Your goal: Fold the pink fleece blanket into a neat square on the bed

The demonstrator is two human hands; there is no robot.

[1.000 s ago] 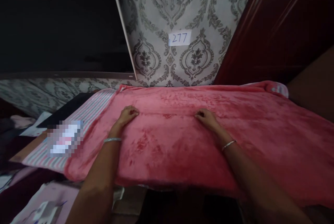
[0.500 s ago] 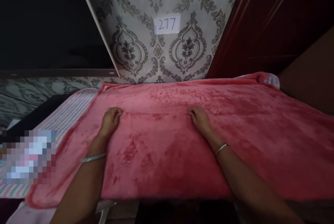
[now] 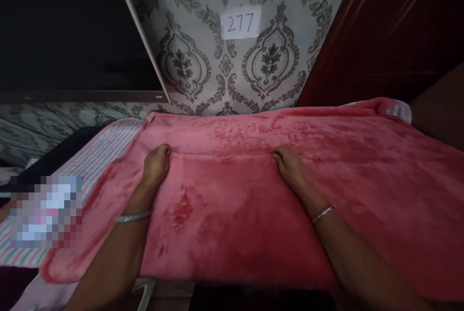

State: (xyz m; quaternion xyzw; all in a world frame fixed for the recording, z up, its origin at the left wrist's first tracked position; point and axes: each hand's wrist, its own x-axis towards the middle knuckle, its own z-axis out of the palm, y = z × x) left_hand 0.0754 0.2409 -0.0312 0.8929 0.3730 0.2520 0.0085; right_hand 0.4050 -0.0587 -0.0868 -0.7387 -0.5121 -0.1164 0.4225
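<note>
A plush pink blanket [image 3: 232,204] lies spread over a raised surface in front of me. My left hand [image 3: 155,165] rests on it left of centre, fingers curled and pinching a low ridge of the fabric. My right hand [image 3: 288,166] does the same right of centre, fingers bent down into the same fold line. A taut crease runs between the two hands. Each wrist wears a thin silver bangle.
A striped pink and grey cloth [image 3: 94,161] shows under the blanket at the left. Patterned wallpaper with a paper label reading 277 [image 3: 240,22] stands behind. A dark red wooden door [image 3: 380,35] is at the right, a dark screen [image 3: 68,25] at the upper left.
The view shifted left, then settled. Both hands stayed on the blanket and drew the fabric into a clearer crease between them; the left hand moved a little left and back.
</note>
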